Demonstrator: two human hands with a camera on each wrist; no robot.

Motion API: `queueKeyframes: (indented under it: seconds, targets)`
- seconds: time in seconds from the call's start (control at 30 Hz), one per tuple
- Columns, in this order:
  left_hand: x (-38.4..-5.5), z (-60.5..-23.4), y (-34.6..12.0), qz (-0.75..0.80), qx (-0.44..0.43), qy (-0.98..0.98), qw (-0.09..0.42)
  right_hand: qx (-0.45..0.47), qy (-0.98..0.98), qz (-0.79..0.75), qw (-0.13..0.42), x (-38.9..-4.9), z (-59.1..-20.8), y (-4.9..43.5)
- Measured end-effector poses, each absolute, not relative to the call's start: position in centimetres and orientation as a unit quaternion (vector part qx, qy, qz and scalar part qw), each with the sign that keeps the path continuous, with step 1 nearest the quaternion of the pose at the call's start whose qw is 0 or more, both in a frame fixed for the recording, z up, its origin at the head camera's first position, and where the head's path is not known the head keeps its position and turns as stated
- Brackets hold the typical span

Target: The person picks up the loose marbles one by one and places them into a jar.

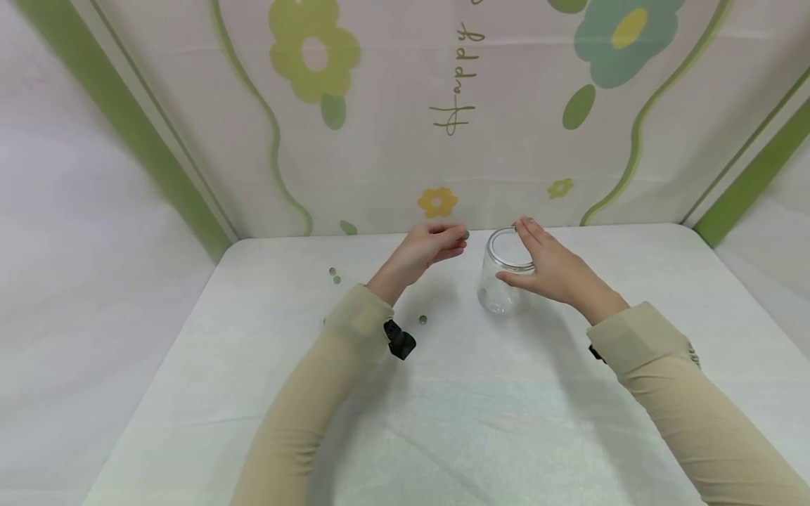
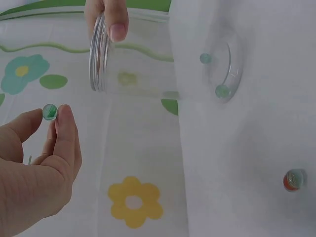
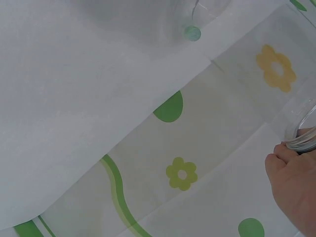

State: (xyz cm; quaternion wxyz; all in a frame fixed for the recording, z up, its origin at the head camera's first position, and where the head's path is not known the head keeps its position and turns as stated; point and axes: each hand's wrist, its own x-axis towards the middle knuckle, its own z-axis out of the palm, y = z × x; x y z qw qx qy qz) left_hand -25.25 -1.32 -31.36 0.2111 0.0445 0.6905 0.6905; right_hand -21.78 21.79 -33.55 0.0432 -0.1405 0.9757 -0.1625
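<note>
Pinching a green marble (image 2: pixel 50 112), left hand (image 1: pixel 425 247) hovers 9 o'clock of the jar (image 1: pixel 493 289); right hand (image 1: pixel 558 273) steadies its grip from 3, prob against wobble.

Perhaps a booth (image 1: pixel 82 246): flower-printed drapes (image 1: pixel 380 154)

The word "Happy" (image 1: pixel 458 86) runs sideways on the flowered backdrop (image 1: pixel 386 140), apparently followed by a cut-off letter (image 1: pixel 477 2).
</note>
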Motion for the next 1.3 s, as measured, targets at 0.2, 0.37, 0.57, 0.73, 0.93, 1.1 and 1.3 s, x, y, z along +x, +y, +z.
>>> queueKeyframes:
  seconds: [0.2,0.37,0.57,0.73,0.93,1.1,1.3]
  targets:
    - [-24.9,-30.9,0.3,0.666,0.07,0.711,0.214,-0.139,0.975,-0.166,0.046,-21.7,-33.5,21.8]
    - [-24.8,-31.0,1.5,0.659,0.077,0.715,0.221,-0.14,0.974,-0.171,0.045,-21.6,-33.5,21.9]
    - [-24.8,-31.4,2.4,0.666,0.071,0.71,0.218,-0.139,0.974,-0.174,0.048,-21.5,-33.4,22.0]
    - [-24.8,-31.4,2.7,0.67,0.066,0.709,0.212,-0.14,0.974,-0.172,0.048,-21.5,-33.5,22.0]
    - [-24.9,-31.6,3.0,0.669,0.061,0.712,0.205,-0.141,0.973,-0.173,0.052,-21.5,-33.5,22.0]
    - [-25.0,-31.5,3.2,0.668,0.057,0.712,0.207,-0.143,0.973,-0.175,0.051,-21.6,-33.5,22.0]
    - [-25.0,-31.4,3.3,0.665,0.057,0.715,0.208,-0.144,0.973,-0.175,0.049,-21.6,-33.5,21.9]
